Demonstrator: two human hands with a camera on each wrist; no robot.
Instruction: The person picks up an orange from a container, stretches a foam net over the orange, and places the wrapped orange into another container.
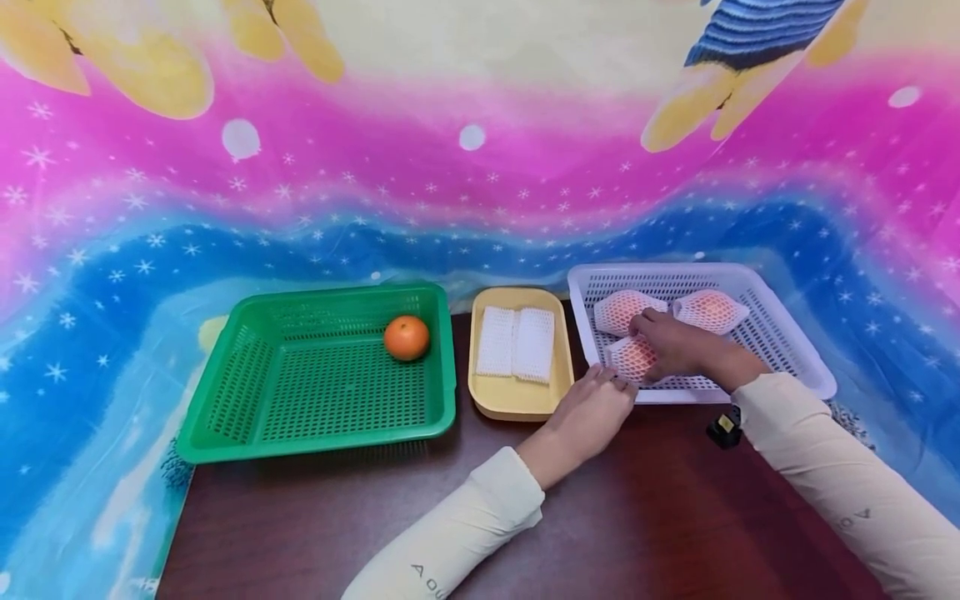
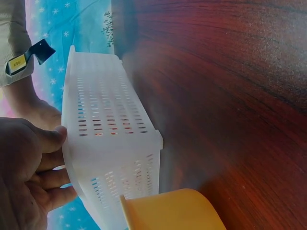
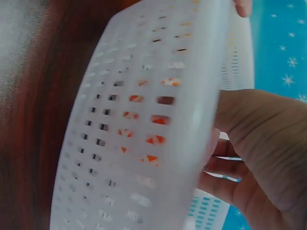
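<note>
In the white basket [image 1: 798, 358] on the right lie three oranges in white foam nets. My right hand [image 1: 678, 342] reaches over its front wall and grips the front netted orange [image 1: 628, 357], fingers and thumb around its right side. Behind it sit another netted orange [image 1: 618, 310] and, to the right, a third netted orange [image 1: 712, 310]. My left hand [image 1: 592, 412] is at the basket's front left corner, beside the gripped orange. In the left wrist view the thumb [image 2: 58, 136] touches the rim and the loosely bent fingers extend past it.
A yellow tray [image 1: 517, 400] in the middle holds two flat white foam nets [image 1: 516, 343]. Left of it, a green basket [image 1: 322, 446] contains one bare orange [image 1: 407, 337]. All stand on a dark red wooden table [image 1: 315, 517] before a patterned cloth [image 1: 480, 192].
</note>
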